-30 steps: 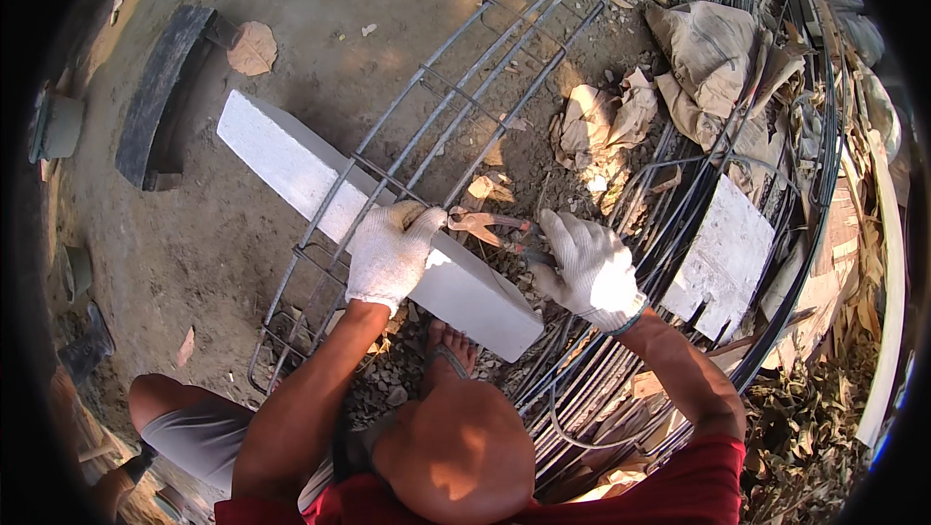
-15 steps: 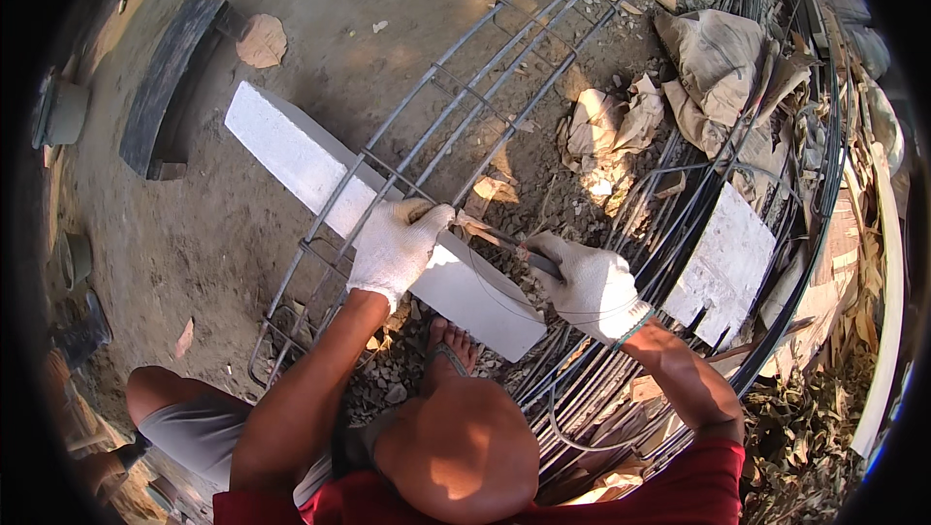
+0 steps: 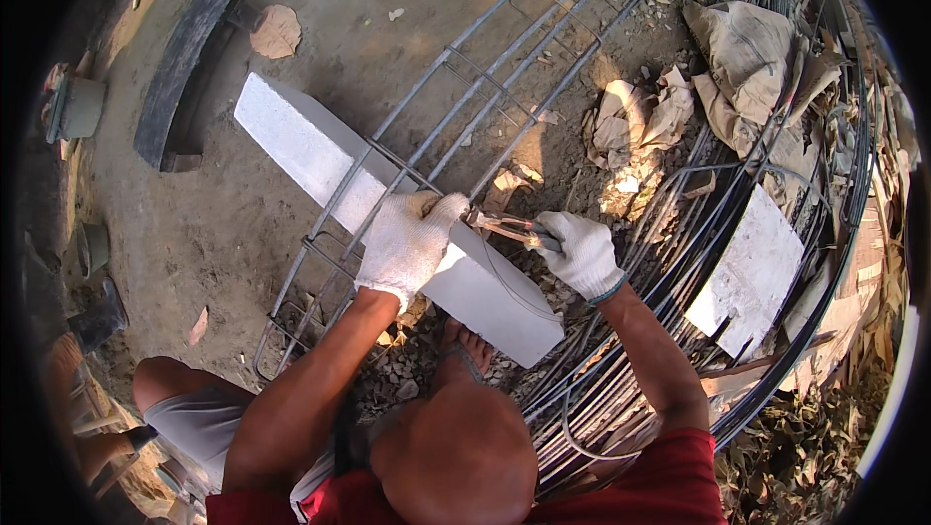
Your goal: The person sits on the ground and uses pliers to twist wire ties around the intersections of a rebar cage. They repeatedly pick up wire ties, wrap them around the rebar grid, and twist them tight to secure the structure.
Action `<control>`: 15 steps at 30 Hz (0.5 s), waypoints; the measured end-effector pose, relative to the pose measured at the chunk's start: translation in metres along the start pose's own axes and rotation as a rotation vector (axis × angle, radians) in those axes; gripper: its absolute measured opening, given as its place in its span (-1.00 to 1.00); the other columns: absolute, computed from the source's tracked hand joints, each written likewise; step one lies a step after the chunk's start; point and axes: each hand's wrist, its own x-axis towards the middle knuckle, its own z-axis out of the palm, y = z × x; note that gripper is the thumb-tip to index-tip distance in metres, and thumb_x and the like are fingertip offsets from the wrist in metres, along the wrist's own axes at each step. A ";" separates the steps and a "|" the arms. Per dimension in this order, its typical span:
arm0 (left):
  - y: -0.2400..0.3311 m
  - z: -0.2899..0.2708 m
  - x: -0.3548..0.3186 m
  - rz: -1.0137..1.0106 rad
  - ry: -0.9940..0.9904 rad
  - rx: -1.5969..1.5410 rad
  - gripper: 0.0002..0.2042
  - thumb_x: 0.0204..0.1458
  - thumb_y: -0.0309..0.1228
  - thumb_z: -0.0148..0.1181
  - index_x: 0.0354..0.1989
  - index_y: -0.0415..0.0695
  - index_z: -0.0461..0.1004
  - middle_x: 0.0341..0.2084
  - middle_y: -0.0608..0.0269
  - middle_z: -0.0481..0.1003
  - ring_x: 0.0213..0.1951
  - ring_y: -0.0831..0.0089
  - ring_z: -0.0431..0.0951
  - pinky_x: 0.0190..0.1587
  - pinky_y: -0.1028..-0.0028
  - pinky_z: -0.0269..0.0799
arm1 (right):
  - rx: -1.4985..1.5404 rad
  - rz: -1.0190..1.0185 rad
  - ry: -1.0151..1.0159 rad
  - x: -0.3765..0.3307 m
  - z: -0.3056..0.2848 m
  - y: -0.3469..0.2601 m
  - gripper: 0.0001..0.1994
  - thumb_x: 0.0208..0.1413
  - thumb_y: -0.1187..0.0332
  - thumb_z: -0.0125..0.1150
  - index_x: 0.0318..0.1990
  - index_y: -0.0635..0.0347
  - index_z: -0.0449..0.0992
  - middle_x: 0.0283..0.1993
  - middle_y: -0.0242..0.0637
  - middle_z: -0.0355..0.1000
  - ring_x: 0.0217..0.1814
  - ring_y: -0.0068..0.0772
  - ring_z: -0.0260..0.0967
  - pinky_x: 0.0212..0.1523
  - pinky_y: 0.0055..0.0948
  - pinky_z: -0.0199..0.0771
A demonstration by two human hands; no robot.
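Note:
My left hand (image 3: 407, 244), in a white knit glove, is closed over a rebar cage (image 3: 448, 50) at its near part; the fingertips are partly hidden. In my gloved right hand (image 3: 585, 258) are pincers (image 3: 511, 226) with worn reddish handles spread a little apart. Their jaws reach the cage beside my left thumb. A thin wire (image 3: 504, 280) curves from near the jaws down over a long white block (image 3: 301, 142). The block lies slantwise under the cage, its right end near my foot.
Bundled steel rods (image 3: 606, 370) lie to the right, with a flat whitish slab (image 3: 747, 268) on them. Crumpled paper sacks (image 3: 747, 50) are at the far right. On the left are a dark curved trough (image 3: 179, 79) and buckets (image 3: 78, 108). Dry leaves (image 3: 795, 428) cover the ground at lower right.
My right hand has moved left, closer to my left hand. The pincers have turned, and their handles now show spread apart. The view has shifted slightly.

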 end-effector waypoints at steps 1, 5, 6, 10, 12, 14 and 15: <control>0.001 -0.001 -0.001 0.008 0.008 0.020 -0.54 0.31 -0.14 0.31 -0.49 -0.33 0.55 -0.74 0.19 0.43 -0.64 0.44 0.41 -0.47 0.27 0.34 | 0.013 0.004 -0.019 0.001 -0.006 -0.002 -0.73 0.19 0.20 0.42 0.00 0.02 0.63 -0.21 -0.20 0.62 -0.14 0.02 0.64 -0.14 -0.07 0.64; -0.003 -0.003 0.000 -0.022 -0.002 -0.009 -0.53 0.32 -0.11 0.29 -0.46 -0.33 0.57 -0.73 0.14 0.46 -0.64 0.39 0.44 -0.46 0.25 0.36 | 0.111 0.123 -0.213 -0.012 -0.044 -0.032 -0.65 0.24 0.16 0.46 0.03 0.20 0.62 -0.25 -0.04 0.61 -0.25 -0.12 0.65 -0.23 -0.25 0.64; -0.002 -0.004 0.000 -0.024 -0.001 -0.010 -0.53 0.32 -0.11 0.28 -0.45 -0.33 0.58 -0.72 0.13 0.46 -0.64 0.38 0.45 -0.45 0.25 0.37 | 0.151 0.119 -0.279 -0.013 -0.048 -0.035 -0.54 0.26 0.01 0.49 0.01 0.25 0.62 -0.27 -0.09 0.64 -0.33 -0.33 0.63 -0.27 -0.33 0.63; -0.004 -0.002 0.003 -0.034 -0.012 -0.015 -0.54 0.30 -0.09 0.27 -0.41 -0.33 0.60 -0.69 0.03 0.50 -0.62 0.30 0.53 -0.42 0.21 0.42 | 0.940 0.694 -0.860 -0.009 -0.080 -0.041 -0.54 0.17 0.21 0.62 0.06 0.32 0.58 -0.45 -0.29 0.56 -0.54 -0.58 0.51 -0.56 -0.49 0.61; -0.009 0.002 0.009 0.026 -0.018 0.020 -0.54 0.29 -0.07 0.27 -0.40 -0.32 0.61 -0.66 -0.03 0.52 -0.59 0.22 0.57 -0.40 0.19 0.44 | 0.944 0.749 -0.904 -0.005 -0.097 -0.051 -0.53 0.14 0.27 0.63 0.08 0.34 0.55 -0.50 -0.30 0.53 -0.56 -0.59 0.50 -0.61 -0.50 0.60; -0.021 0.003 0.010 0.084 0.031 0.083 -0.53 0.28 -0.04 0.25 -0.39 -0.30 0.62 -0.60 -0.13 0.54 -0.52 0.03 0.60 -0.36 0.14 0.47 | 0.642 0.628 -0.736 0.003 -0.109 -0.080 -0.47 0.09 0.25 0.64 0.11 0.33 0.54 -0.53 -0.27 0.52 -0.54 -0.54 0.54 -0.56 -0.44 0.62; -0.021 0.000 0.008 0.041 0.022 0.046 -0.53 0.28 -0.03 0.25 -0.38 -0.29 0.62 -0.59 -0.13 0.54 -0.51 0.00 0.60 -0.35 0.13 0.47 | 0.495 0.565 -0.649 0.004 -0.111 -0.089 -0.45 0.07 0.24 0.65 0.12 0.32 0.53 -0.55 -0.25 0.51 -0.53 -0.52 0.56 -0.54 -0.41 0.63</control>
